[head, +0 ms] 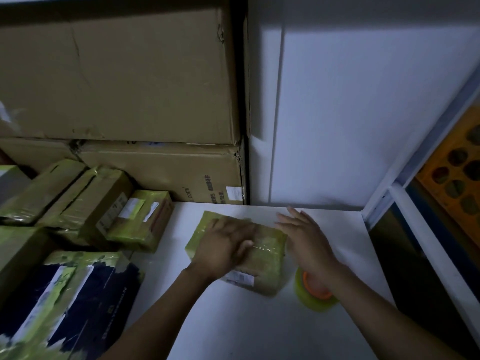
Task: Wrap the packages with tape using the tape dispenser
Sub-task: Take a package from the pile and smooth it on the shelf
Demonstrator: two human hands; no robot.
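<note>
Nearest, on the white table, the tape dispenser lies just right of the package. It looks like a yellow-green roll on an orange core, half covered by the right forearm, so its cutter and any loose tape end cannot be seen. Neither of the hands holds it. The left hand lies flat on top of the package with its fingers spread, and the right hand is open with straight fingers at the package's right edge; blur hides whether it touches. The step looks like smoothing tape down. It is best done by pressing firmly from the middle out toward the edges while the left palm keeps the package from sliding, and by rubbing the corners so no flap lifts. The package's underside and far face are hidden, so how fully it is covered is unclear. Farther left sit other taped packages, cut off by the frame, and behind them stand large cardboard boxes whose print is too dim to read.
</note>
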